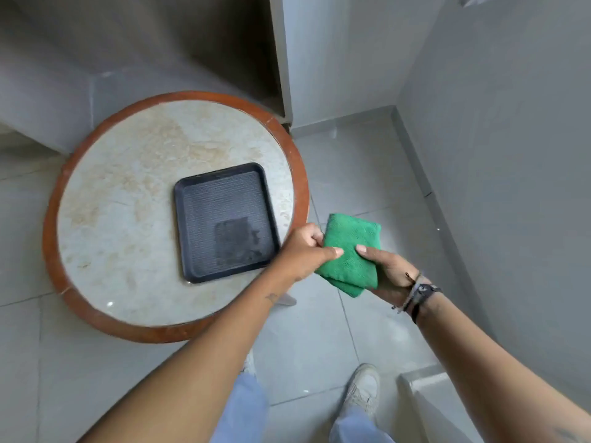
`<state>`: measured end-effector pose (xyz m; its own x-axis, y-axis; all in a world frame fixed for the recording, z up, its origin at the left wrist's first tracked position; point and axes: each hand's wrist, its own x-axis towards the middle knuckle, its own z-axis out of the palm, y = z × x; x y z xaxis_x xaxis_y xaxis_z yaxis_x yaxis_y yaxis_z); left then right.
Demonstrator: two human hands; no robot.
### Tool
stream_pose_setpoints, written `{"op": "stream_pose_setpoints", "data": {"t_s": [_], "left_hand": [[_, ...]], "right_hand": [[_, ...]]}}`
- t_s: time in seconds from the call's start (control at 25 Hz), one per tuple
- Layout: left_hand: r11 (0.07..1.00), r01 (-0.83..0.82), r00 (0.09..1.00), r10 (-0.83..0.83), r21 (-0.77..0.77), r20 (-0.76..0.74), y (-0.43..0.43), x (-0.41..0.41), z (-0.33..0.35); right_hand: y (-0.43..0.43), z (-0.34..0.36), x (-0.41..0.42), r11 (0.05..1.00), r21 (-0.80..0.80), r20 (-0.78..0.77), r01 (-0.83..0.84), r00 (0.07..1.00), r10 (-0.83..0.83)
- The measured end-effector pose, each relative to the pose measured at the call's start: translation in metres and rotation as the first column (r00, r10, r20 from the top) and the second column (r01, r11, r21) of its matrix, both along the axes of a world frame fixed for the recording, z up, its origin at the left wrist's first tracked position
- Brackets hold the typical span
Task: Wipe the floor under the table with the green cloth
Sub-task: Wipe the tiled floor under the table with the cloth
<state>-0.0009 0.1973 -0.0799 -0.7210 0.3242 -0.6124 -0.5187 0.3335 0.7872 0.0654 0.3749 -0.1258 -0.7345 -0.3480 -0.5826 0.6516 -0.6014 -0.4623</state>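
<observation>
Tiled floor, both hands gripping green cloth

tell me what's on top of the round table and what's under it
On the round table sits only a black tray, which looks empty apart from a dull smudge. The tabletop hides the floor beneath it; only a pale bit pokes out by the left hand's forearm.

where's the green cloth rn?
Head view: green cloth, folded, held between left hand and right hand, above the floor just right of the round table.
</observation>
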Motion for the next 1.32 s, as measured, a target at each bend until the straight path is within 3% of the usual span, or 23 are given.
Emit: {"op": "stream_pose_setpoints", "data": {"t_s": [0.12, 0.16, 0.2, 0.28, 0.36, 0.44, 0.48, 0.52, 0.6, 0.64, 0.68, 0.8, 0.84, 0.88, 1.0, 1.32], "left_hand": [[0.987, 0.134, 0.991, -0.132, -0.083, 0.033, 0.04, 0.032, -0.075], [0.944, 0.279, 0.96, -0.271, -0.174, 0.072, 0.047, 0.045, -0.107], [0.829, 0.459, 0.887, -0.447, -0.319, 0.116, 0.046, 0.054, -0.138], [0.485, 0.655, 0.687, -0.702, -0.579, 0.189, 0.032, 0.058, -0.196], [0.268, 0.618, 0.579, -0.791, -0.739, 0.198, 0.023, 0.045, -0.267], [0.158, 0.551, 0.53, -0.825, -0.819, 0.197, 0.018, 0.027, -0.336], [0.139, 0.529, 0.525, -0.829, -0.837, 0.194, 0.019, 0.021, -0.366], [0.139, 0.519, 0.531, -0.826, -0.843, 0.19, 0.022, 0.018, -0.398], [0.099, 0.549, 0.5, -0.835, -0.83, 0.231, 0.033, 0.012, -0.451], [0.056, 0.573, 0.464, -0.845, -0.818, 0.267, 0.038, 0.011, -0.474], [0.014, 0.592, 0.433, -0.849, -0.806, 0.303, 0.042, 0.014, -0.494], [0.0, 0.587, 0.461, -0.822, -0.81, 0.335, 0.038, 0.022, -0.535], [0.025, 0.581, 0.483, -0.815, -0.814, 0.32, 0.037, 0.025, -0.545], [0.045, 0.579, 0.495, -0.813, -0.814, 0.307, 0.036, 0.026, -0.552], [0.067, 0.6, 0.504, -0.805, -0.797, 0.312, 0.033, 0.027, -0.558], [0.051, 0.619, 0.485, -0.81, -0.783, 0.33, 0.037, 0.024, -0.545]], "right_hand": [[0.053, -0.067, 0.027, 0.98, 0.187, 0.115, 0.07, 0.989, -0.093], [0.069, -0.093, 0.037, 0.937, 0.326, 0.16, 0.128, 0.969, -0.188], [0.081, -0.116, 0.042, 0.832, 0.536, 0.193, 0.145, 0.938, -0.288], [0.095, -0.165, 0.045, 0.41, 0.911, 0.203, -0.037, 0.907, -0.368], [0.101, -0.225, 0.034, 0.007, 0.989, 0.145, -0.148, 0.959, -0.243], [0.089, -0.293, 0.019, -0.16, 0.983, 0.081, -0.09, 0.995, -0.066], [0.078, -0.328, 0.015, -0.188, 0.978, 0.104, -0.088, 0.992, 0.073], [0.062, -0.363, 0.015, -0.204, 0.963, 0.225, -0.176, 0.941, 0.254], [0.033, -0.428, 0.028, -0.339, 0.85, 0.526, -0.402, 0.671, 0.522], [0.02, -0.456, 0.041, -0.388, 0.79, 0.612, -0.474, 0.578, 0.541], [0.009, -0.475, 0.056, -0.401, 0.768, 0.64, -0.5, 0.57, 0.515], [-0.006, -0.496, 0.067, -0.44, 0.865, 0.412, -0.241, 0.842, 0.349], [-0.004, -0.495, 0.061, -0.468, 0.872, 0.321, -0.141, 0.888, 0.33], [0.001, -0.496, 0.051, -0.479, 0.874, 0.275, -0.083, 0.897, 0.347], [-0.002, -0.504, 0.031, -0.475, 0.858, 0.424, -0.195, 0.792, 0.441], [0.017, -0.517, -0.009, -0.517, 0.832, 0.476, -0.201, 0.737, 0.48]]}}
